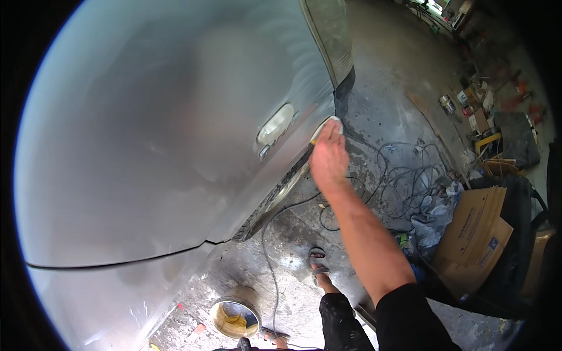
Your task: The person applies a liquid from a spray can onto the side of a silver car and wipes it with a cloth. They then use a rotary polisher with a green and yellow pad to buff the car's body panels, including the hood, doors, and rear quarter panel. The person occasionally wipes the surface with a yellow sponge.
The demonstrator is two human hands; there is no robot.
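My right hand (329, 155) reaches up from the lower right, its fingers pressed over a thin white pad with a yellowish edge (324, 128). It holds the pad flat against the edge of a large grey car body panel (175, 134), close to the dark corner trim. The hand covers much of the pad, so its exact kind cannot be made out. Left of the hand, the panel has an oval, pale door handle recess (276, 124). Dull, uneven patches show across the grey surface. My left hand is out of view.
A round bucket (255, 299) with something yellow inside stands on the stained concrete floor. A dark cable (264, 240) winds over it near my sandalled feet. On the right lie a cardboard box (475, 237), crumpled plastic (432, 217) and a can (447, 104).
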